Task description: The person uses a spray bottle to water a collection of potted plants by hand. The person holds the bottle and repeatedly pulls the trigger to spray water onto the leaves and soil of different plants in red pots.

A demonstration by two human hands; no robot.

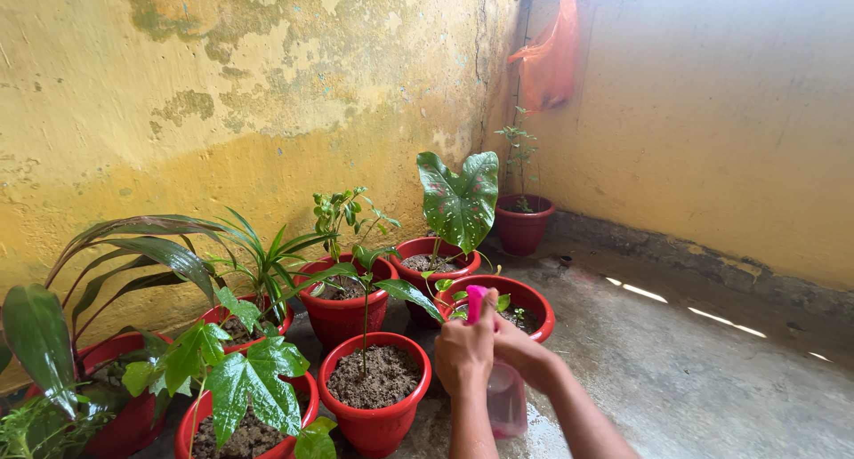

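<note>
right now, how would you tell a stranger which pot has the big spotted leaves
Start at the yellow wall and follow the row of red pots along its foot toward the corner. Stop at the spotted-leaf pot, just behind the hands holding the pink spray bottle. It alone carries two broad heart-shaped green leaves with pale pink flecks; its neighbours have narrow or small leaves.

A translucent pink spray bottle (503,390) with a bright pink nozzle stands upright in the lower centre of the frame, its neck gripped, its clear body hanging just above the wet floor.
</note>
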